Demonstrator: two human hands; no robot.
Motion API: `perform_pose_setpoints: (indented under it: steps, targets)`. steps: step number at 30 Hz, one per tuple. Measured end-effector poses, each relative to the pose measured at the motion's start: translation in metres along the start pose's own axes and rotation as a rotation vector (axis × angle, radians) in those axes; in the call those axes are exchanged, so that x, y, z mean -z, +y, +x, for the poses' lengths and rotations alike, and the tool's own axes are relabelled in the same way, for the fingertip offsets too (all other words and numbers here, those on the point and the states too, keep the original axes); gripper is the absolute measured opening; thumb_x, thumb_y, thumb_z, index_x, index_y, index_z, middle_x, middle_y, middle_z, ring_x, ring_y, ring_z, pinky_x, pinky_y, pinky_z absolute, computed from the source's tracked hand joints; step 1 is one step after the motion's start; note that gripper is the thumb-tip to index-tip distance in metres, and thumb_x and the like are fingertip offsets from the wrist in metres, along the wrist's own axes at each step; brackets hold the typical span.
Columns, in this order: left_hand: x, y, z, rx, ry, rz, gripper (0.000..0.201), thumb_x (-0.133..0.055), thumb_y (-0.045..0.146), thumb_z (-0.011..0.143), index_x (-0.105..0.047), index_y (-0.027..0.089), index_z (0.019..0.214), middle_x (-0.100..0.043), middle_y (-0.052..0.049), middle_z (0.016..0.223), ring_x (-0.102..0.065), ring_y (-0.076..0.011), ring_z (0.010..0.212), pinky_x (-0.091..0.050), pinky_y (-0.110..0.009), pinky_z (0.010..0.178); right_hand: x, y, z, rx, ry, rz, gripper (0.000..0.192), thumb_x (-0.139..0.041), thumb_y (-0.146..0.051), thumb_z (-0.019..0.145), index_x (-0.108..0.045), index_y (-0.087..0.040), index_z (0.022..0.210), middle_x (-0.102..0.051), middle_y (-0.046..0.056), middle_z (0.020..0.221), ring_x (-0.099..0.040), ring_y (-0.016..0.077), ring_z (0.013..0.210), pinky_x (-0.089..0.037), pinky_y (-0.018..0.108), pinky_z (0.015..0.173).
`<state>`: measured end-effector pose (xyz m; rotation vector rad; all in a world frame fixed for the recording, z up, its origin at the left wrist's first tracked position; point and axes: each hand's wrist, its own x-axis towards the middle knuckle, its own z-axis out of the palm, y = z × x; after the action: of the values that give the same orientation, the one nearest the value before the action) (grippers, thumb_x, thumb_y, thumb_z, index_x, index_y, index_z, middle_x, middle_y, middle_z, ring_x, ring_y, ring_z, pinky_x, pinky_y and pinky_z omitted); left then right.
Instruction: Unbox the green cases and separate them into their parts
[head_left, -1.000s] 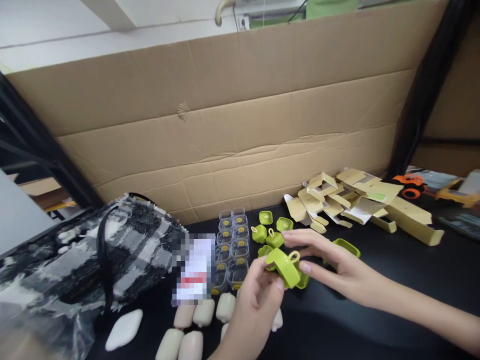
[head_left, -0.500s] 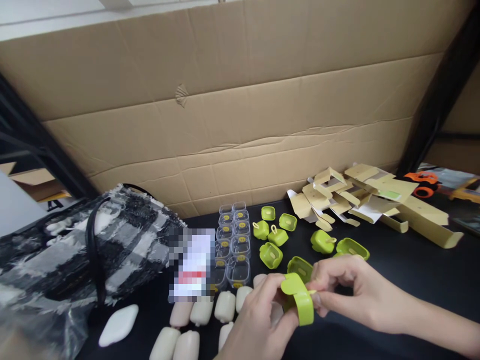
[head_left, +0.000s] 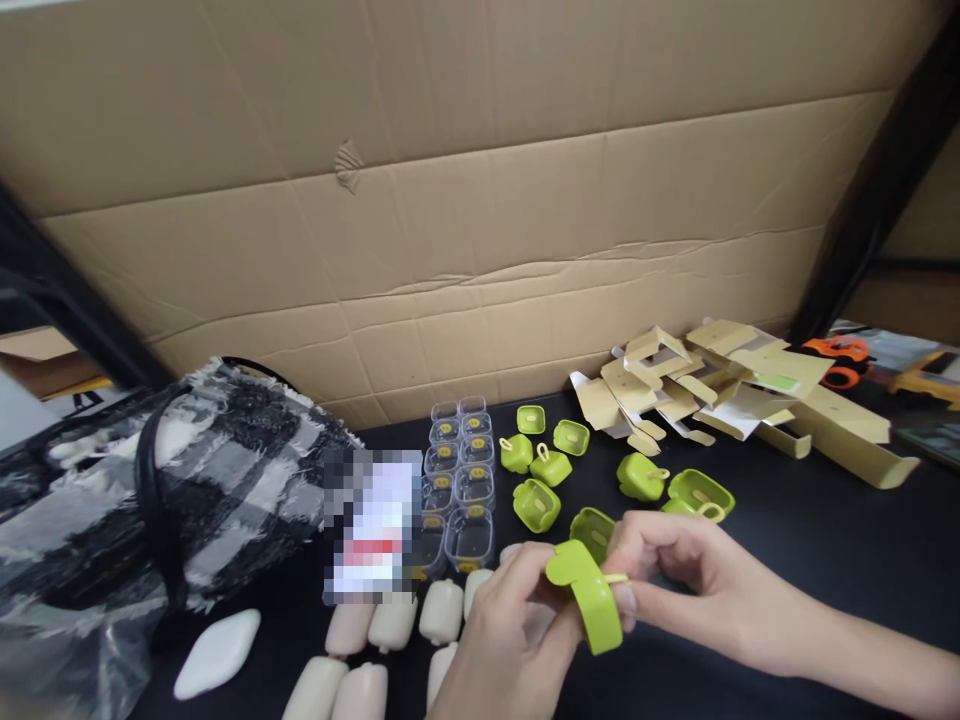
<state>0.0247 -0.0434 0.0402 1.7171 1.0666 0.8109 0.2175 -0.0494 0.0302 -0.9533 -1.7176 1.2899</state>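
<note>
Both hands are pinched around one lime-green rounded-square silicone case (head_left: pixel 589 598), held just above the black tabletop (head_left: pixel 810 560). The left hand (head_left: pixel 510 640) grips its lower edge while the right hand (head_left: pixel 690 580) pinches the thin loop on its side. The case is tilted on edge, glossy and soft-looking. More green cases (head_left: pixel 537 504) lie scattered just behind, next to clear plastic cubes (head_left: pixel 459 480).
</note>
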Motion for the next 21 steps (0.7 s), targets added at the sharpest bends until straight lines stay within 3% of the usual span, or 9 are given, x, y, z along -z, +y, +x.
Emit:
perform_pose_setpoints:
  steps: [2, 6, 9, 12, 14, 16, 19, 21]
  targets:
    - [0.001, 0.002, 0.000, 0.015, -0.019, -0.079, 0.015, -0.060, 0.033, 0.078, -0.065, 0.022, 0.085, -0.066, -0.003, 0.085, -0.061, -0.0198, 0.080, -0.046, -0.027, 0.073, 0.004, -0.004, -0.002, 0.182, 0.056, -0.222, 0.011, -0.061, -0.022, 0.084, -0.061, -0.020, 0.095, -0.066, 0.002, 0.081, -0.063, 0.0118, 0.073, -0.052, 0.022, 0.069]
    - [0.000, 0.003, -0.002, 0.037, -0.035, -0.096, 0.015, -0.061, 0.026, 0.075, -0.066, 0.022, 0.089, -0.067, -0.001, 0.083, -0.062, -0.0189, 0.080, -0.046, -0.027, 0.074, 0.007, -0.012, -0.006, 0.490, 0.047, -0.565, 0.062, -0.062, -0.010, 0.078, -0.039, -0.029, 0.132, -0.062, 0.006, 0.109, -0.061, 0.0160, 0.100, -0.051, 0.024, 0.085]
    - [-0.006, -0.001, -0.004, -0.013, -0.039, 0.003, 0.011, -0.058, 0.020, 0.073, -0.064, 0.020, 0.082, -0.064, -0.001, 0.076, -0.061, -0.0174, 0.074, -0.046, -0.026, 0.067, 0.003, -0.018, -0.007, 0.584, -0.023, -0.789, 0.071, -0.070, -0.020, 0.072, -0.038, -0.024, 0.135, -0.057, 0.011, 0.119, -0.057, 0.0208, 0.109, -0.050, 0.027, 0.087]
    - [-0.008, -0.003, -0.003, -0.177, -0.008, 0.063, 0.011, -0.056, 0.014, 0.069, -0.061, 0.019, 0.077, -0.064, -0.002, 0.085, -0.061, -0.0174, 0.080, -0.048, -0.027, 0.072, 0.001, -0.019, -0.007, 0.662, -0.061, -0.920, 0.063, -0.071, -0.019, 0.071, -0.044, -0.022, 0.128, -0.064, 0.009, 0.108, -0.061, 0.0184, 0.096, -0.050, 0.026, 0.082]
    - [-0.004, 0.000, -0.001, -0.329, 0.095, 0.142, 0.012, -0.056, 0.010, 0.067, -0.059, 0.019, 0.075, -0.062, -0.004, 0.094, -0.061, -0.0181, 0.088, -0.047, -0.029, 0.079, 0.005, -0.018, -0.007, 0.681, -0.020, -0.909, 0.060, -0.069, -0.014, 0.069, -0.045, -0.022, 0.123, -0.065, 0.007, 0.102, -0.062, 0.0183, 0.091, -0.050, 0.027, 0.080]
    - [0.002, 0.004, 0.001, -0.444, 0.193, 0.296, 0.012, -0.057, 0.008, 0.068, -0.057, 0.018, 0.073, -0.060, -0.005, 0.092, -0.059, -0.0185, 0.088, -0.047, -0.032, 0.080, 0.016, -0.017, -0.003, 0.638, 0.119, -0.854, 0.056, -0.068, -0.015, 0.066, -0.046, -0.024, 0.117, -0.064, 0.005, 0.101, -0.061, 0.0200, 0.092, -0.049, 0.029, 0.081]
    - [0.009, 0.007, 0.003, -0.544, 0.180, 0.521, 0.010, -0.059, 0.008, 0.072, -0.058, 0.018, 0.075, -0.060, -0.004, 0.079, -0.057, -0.0195, 0.081, -0.049, -0.033, 0.071, 0.041, -0.020, 0.021, 0.500, 0.324, -0.770, 0.045, -0.064, -0.017, 0.067, -0.048, -0.025, 0.108, -0.061, 0.004, 0.100, -0.060, 0.0213, 0.093, -0.048, 0.032, 0.082]
    - [0.009, 0.005, 0.002, -0.616, 0.141, 0.600, 0.008, -0.060, 0.009, 0.073, -0.059, 0.017, 0.076, -0.061, -0.005, 0.077, -0.057, -0.0206, 0.080, -0.051, -0.035, 0.072, 0.058, -0.022, 0.052, 0.413, 0.321, -0.727, 0.039, -0.064, -0.020, 0.069, -0.047, -0.023, 0.104, -0.059, 0.004, 0.102, -0.058, 0.0214, 0.095, -0.047, 0.034, 0.084]
